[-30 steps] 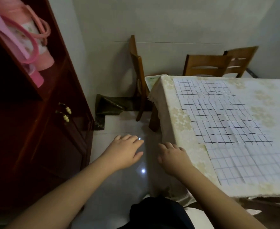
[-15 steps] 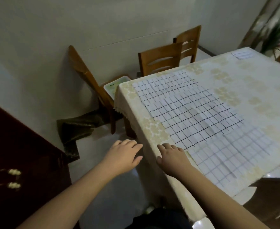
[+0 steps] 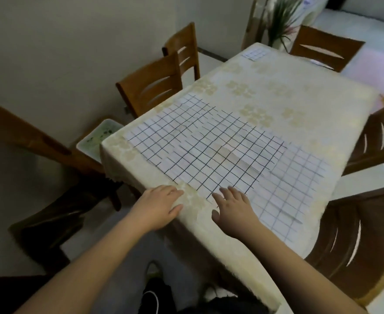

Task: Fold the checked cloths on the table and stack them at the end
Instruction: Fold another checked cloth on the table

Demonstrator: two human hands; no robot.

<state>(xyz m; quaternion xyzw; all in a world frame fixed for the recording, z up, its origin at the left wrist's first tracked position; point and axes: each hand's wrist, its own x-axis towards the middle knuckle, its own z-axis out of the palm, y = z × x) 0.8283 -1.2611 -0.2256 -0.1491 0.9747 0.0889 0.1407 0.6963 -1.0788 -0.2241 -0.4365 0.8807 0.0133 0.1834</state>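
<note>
Several white checked cloths lie flat and overlapping on the table (image 3: 299, 91), which wears a cream floral cover. The top one, with bold black lines (image 3: 209, 155), sits in the middle. A paler one (image 3: 295, 189) shows at its right and another (image 3: 163, 123) at the far left. A small folded checked cloth (image 3: 254, 53) rests at the table's far end. My left hand (image 3: 161, 207) hovers open at the near table edge, holding nothing. My right hand (image 3: 234, 209) is open, fingers spread, at the near edge of the black-lined cloth.
Wooden chairs ring the table: two at the far left (image 3: 150, 87), one at the left corner (image 3: 27, 137) with a white tray (image 3: 98, 137) on its seat, two on the right (image 3: 356, 241), one at the far end (image 3: 322, 48). A plant (image 3: 281, 17) stands beyond.
The view has swung right from the dark cabinet to the table. Both hands have moved forward from beside the table to its near edge, the right one reaching the cloth.
</note>
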